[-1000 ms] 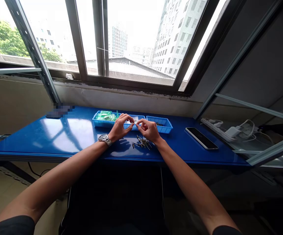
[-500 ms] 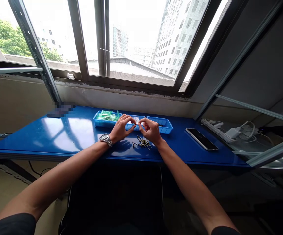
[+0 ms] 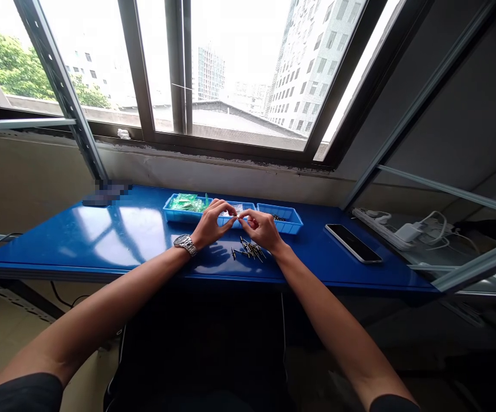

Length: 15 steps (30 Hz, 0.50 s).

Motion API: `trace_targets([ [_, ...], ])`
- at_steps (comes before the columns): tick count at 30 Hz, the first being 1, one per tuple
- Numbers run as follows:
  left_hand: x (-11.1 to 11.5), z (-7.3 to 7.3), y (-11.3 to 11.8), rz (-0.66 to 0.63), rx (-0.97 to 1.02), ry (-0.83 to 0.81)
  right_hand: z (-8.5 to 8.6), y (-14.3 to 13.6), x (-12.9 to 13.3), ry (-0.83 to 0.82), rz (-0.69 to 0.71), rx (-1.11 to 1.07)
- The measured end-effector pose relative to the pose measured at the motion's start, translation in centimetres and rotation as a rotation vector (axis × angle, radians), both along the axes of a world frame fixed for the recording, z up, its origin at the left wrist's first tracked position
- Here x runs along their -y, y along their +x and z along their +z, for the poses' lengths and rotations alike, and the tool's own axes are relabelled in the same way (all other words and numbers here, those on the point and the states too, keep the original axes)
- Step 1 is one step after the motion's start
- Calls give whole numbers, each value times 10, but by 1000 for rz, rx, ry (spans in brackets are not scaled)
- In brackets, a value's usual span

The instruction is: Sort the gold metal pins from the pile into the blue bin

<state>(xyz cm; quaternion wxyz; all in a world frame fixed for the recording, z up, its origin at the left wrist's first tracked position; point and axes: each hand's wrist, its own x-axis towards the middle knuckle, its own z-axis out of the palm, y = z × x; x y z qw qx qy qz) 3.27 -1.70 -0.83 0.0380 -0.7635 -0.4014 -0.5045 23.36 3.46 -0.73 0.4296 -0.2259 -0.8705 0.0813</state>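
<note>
My left hand, with a metal watch on its wrist, is closed in a pinch at the middle of the table. Facing it, my right hand pinches too, its fingertips almost meeting the left ones. Whatever lies between the fingertips is too small to make out. Just below the hands, a loose pile of thin metal pin-like pieces lies on the blue table. Behind the hands stands a blue bin with clear plastic packets, partly hidden by them.
A blue bin with green packets stands to the left, and another blue bin with small dark pieces to the right. A phone lies on the right side. Beyond it are a power strip and a white charger.
The fingertips of both hands have shifted slightly and come a little closer together. The pile, the bins and the phone have stayed where they were.
</note>
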Motion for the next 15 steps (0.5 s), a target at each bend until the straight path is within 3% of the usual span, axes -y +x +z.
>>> trace_targets([
  [15, -2, -4, 1, -57, -61, -21, 1, 1, 7, 55, -8, -60],
])
